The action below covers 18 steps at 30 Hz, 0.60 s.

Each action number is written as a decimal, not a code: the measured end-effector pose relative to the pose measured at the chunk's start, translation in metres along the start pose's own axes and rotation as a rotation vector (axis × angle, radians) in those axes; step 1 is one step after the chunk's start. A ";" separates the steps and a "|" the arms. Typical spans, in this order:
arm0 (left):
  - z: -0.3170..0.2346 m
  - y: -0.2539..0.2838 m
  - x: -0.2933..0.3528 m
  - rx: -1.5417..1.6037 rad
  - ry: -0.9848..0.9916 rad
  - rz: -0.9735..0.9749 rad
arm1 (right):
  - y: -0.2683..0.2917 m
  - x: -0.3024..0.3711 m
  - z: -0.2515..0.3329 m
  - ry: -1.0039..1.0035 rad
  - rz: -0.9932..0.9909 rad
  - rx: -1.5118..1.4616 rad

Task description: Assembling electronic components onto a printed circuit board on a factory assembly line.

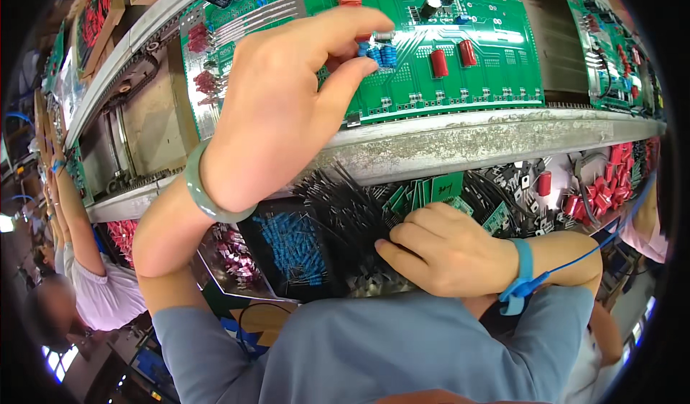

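Note:
My left hand point(277, 95) reaches over a large green circuit board point(496, 44). Its thumb and index finger are apart, on either side of a cluster of blue resistors point(384, 56) on the board; the thumb tip is right beside them. The other fingertips are partly hidden. My right hand point(449, 251) rests low over a bin of black-leaded parts point(341, 206), its fingers curled and the thumb close to them. What these fingers hold, if anything, is hidden. Red box-shaped components point(439, 63) stand on the board to the right of my left hand.
A worn metal rail point(460, 136) runs between board and bins. Nearer me are blue resistors point(291, 249), pink-red parts point(241, 256) and red components point(607, 188). A blue cord point(589, 251) trails from my right wrist strap point(523, 278). Another person point(100, 282) is at the left.

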<state>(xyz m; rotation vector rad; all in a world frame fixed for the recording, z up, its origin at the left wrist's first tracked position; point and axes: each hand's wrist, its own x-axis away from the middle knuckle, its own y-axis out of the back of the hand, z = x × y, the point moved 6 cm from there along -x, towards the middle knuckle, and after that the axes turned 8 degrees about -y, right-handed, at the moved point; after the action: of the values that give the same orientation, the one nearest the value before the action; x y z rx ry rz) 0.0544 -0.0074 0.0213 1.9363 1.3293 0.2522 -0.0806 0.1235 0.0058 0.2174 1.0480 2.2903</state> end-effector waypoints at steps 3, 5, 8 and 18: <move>0.000 -0.006 0.000 -0.018 -0.088 -0.010 | -0.012 0.004 -0.002 0.013 -0.002 -0.009; 0.001 -0.008 0.000 -0.038 -0.074 0.009 | -0.012 0.004 -0.004 0.015 -0.004 -0.025; 0.005 -0.012 0.001 -0.058 -0.052 0.027 | -0.013 0.004 -0.006 0.018 -0.009 -0.044; 0.001 -0.010 0.000 -0.119 -0.081 0.051 | -0.012 0.004 -0.010 0.016 -0.013 -0.084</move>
<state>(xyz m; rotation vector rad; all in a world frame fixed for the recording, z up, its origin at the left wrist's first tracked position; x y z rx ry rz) 0.0480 -0.0059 0.0135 1.8628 1.1871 0.2693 -0.0819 0.1263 -0.0102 0.1580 0.9567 2.3223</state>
